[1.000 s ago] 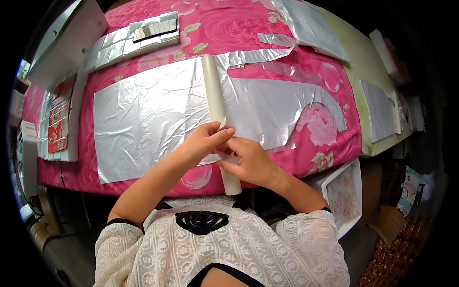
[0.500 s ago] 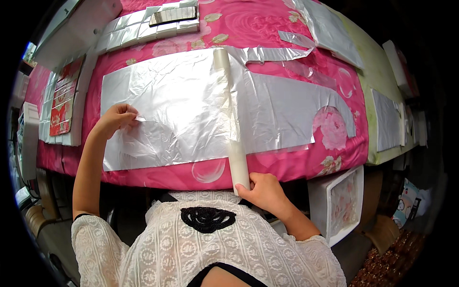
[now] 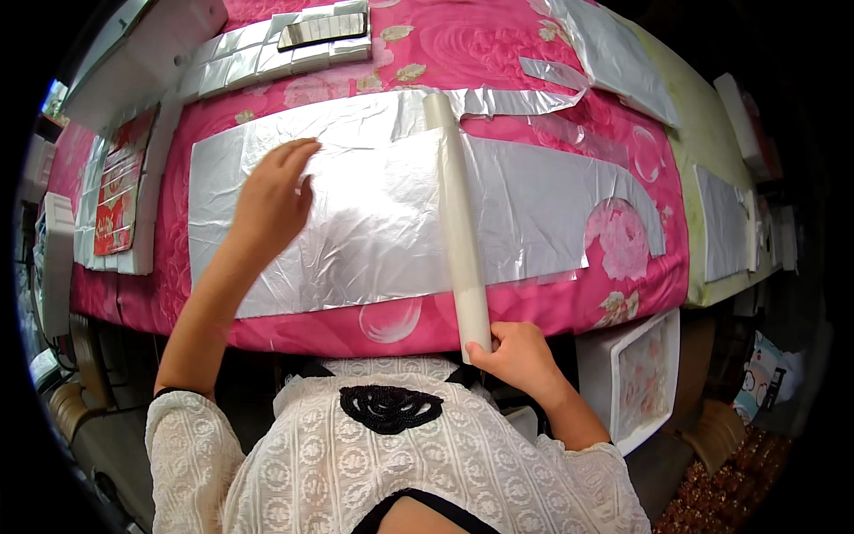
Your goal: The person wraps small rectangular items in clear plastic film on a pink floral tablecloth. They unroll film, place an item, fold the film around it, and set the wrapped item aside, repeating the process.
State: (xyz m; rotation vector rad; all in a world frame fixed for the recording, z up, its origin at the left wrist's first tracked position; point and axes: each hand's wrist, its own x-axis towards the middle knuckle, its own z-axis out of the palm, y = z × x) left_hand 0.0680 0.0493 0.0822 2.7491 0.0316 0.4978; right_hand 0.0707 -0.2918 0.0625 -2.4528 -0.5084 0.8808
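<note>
A long whitish roll point(image 3: 463, 240) lies crosswise over silvery-white plastic bags point(image 3: 374, 205) spread flat on the table. My right hand point(image 3: 516, 356) grips the roll's near end, past the table's front edge, with the thumb on top. My left hand point(image 3: 276, 196) is over the left part of the bags, fingers stretched and slightly apart, holding nothing. Whether its fingertips touch the plastic I cannot tell. To the right of the roll, the bags run out into handle strips with a rounded cut-out point(image 3: 618, 236) between them.
A pink flowered cloth point(image 3: 400, 325) covers the table. At the back left are a phone point(image 3: 322, 31) on folded white packs point(image 3: 245, 62) and a white box point(image 3: 147, 67). Red packets point(image 3: 124, 191) lie at the left. More silvery bags point(image 3: 614, 62) lie at the far right; a white bin point(image 3: 636, 383) stands below.
The roll has moved right, with my right hand still on its end. My left hand has let go of the plastic and moved up and right. The plastic beside the roll looks smoother.
</note>
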